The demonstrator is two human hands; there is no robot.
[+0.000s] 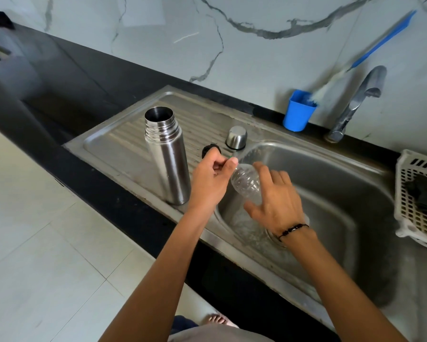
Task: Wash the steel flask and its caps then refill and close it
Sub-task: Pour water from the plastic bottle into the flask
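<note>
The left hand pinches the cap end of a clear plastic bottle, thumb and fingers curled at its neck, while the right hand wraps over the bottle's body from above, fingers spread round it. The bottle lies tilted over the near left corner of the sink basin, its base hidden under the right wrist. Just left of the left hand the steel flask stands upright and uncapped on the ribbed drainboard, close to the drainboard's near edge. A black inner cap lies just beyond the left knuckles, and the steel outer cap sits mouth down a little farther, at the basin's far left rim. Far right, a blue cup holding a brush stands beside the tap; a white basket borders the basin's right edge.
</note>
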